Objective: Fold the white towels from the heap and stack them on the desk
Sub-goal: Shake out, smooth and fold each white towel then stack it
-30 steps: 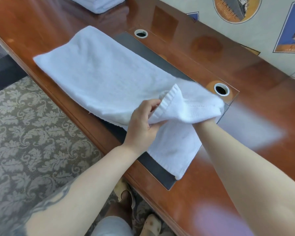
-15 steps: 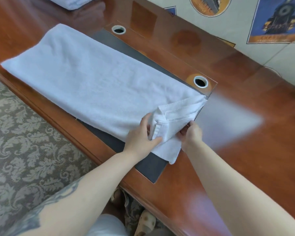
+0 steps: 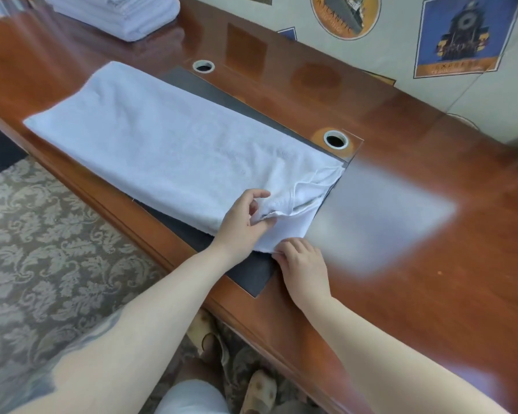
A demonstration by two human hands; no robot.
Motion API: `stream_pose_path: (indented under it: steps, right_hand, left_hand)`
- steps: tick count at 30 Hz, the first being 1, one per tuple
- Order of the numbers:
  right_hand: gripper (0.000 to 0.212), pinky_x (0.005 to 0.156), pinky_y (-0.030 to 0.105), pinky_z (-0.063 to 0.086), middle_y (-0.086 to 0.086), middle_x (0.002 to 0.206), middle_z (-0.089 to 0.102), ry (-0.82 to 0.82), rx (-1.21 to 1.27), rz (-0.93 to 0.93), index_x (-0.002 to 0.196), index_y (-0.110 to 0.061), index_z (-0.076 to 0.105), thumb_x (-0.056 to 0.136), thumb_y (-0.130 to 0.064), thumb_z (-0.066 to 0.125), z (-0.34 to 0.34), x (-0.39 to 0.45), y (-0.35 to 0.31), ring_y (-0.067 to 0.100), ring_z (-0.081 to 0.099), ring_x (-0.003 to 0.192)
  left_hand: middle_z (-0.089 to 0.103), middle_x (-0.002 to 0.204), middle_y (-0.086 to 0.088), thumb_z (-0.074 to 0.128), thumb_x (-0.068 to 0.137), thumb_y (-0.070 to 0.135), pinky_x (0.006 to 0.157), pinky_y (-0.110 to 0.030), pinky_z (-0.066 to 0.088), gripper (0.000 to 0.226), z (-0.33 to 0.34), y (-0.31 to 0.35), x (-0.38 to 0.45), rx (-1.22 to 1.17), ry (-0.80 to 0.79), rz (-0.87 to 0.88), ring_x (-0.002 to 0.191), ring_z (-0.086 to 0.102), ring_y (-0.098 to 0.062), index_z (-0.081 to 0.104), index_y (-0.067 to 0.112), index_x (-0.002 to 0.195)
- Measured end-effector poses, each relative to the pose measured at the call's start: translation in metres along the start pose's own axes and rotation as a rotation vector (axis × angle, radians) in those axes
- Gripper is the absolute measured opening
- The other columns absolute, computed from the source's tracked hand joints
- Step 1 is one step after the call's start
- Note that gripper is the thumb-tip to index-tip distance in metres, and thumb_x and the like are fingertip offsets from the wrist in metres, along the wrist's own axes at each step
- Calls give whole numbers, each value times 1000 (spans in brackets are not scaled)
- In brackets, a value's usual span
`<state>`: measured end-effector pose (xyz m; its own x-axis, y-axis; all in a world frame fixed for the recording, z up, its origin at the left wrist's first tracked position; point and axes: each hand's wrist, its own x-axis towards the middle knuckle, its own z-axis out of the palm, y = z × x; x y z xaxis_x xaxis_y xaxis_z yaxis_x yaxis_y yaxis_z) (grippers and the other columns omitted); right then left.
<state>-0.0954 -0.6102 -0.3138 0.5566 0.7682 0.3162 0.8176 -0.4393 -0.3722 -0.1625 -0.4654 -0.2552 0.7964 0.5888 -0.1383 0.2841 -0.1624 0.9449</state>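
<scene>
A long white towel (image 3: 162, 144), folded lengthwise, lies flat across the dark inlay of the wooden desk (image 3: 416, 234). Its right end is rumpled, with a hemmed layer turned up. My left hand (image 3: 243, 222) pinches that loose hemmed edge near the towel's right end. My right hand (image 3: 299, 258) pinches the towel's near right corner against the desk. A stack of folded white towels (image 3: 117, 13) sits at the far left of the desk.
Two round cable holes, one at the back (image 3: 203, 66) and one by the towel's right end (image 3: 335, 139), are set in the desk. The desk's front edge runs diagonally; patterned carpet (image 3: 42, 249) lies below. Posters hang on the wall behind.
The lifted right end of the towel has come down onto the desk. My right hand has slid from the raised fold to the towel's near corner. My left hand still holds the hem.
</scene>
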Motion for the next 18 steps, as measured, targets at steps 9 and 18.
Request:
stream_pose_path:
  steps: [9,18]
  right_hand:
    - [14,69,31,43,-10,79,60,-84,130,3,76,-20,59,83,-26,70,-6,-41,-18,18,56,80]
    - [34,55,32,45,-17,89,46,-210,241,83,98,-27,45,71,-12,59,-15,-41,-5,14,54,71]
  left_hand:
    - [53,85,7,56,78,45,76,-23,42,26,-10,-31,-30,35,-81,-102,83,52,-12,62,36,101]
    - [67,87,12,58,83,7,112,-47,28,35,-4,-45,-50,132,1,-81,114,46,3,61,30,109]
